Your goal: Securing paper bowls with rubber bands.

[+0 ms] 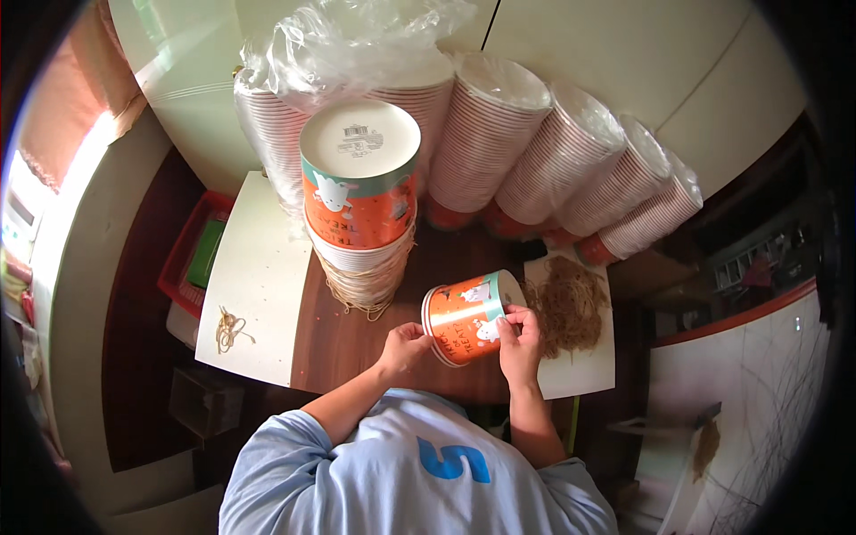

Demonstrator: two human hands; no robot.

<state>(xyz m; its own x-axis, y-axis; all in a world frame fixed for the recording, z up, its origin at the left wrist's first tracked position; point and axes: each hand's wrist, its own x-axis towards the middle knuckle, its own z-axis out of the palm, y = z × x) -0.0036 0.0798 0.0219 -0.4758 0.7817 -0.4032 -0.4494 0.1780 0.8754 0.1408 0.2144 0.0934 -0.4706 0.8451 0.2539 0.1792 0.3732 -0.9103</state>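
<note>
Just above the table's front edge, I hold an orange paper bucket (pixel 465 319) with a teal band and white ghost pictures. It lies tilted on its side, rim to the left and base to the right. The fingers of my left hand (pixel 406 349) pinch its rim, while my right hand (pixel 520 346) grips it near the base. The rim looks doubled; I cannot tell whether a second bucket is nested inside. Ahead and to the left stands a stack of matching buckets (pixel 360 207), upside down, with thin tan cords (pixel 367 290) hanging round its lower part.
Tall sleeves of nested buckets (pixel 490 129) in clear plastic line the wall. A heap of tan cords (pixel 571 308) lies on the right white panel, a small cord bundle (pixel 230 330) on the left one. A red crate (pixel 185 245) stands beyond the table's left edge.
</note>
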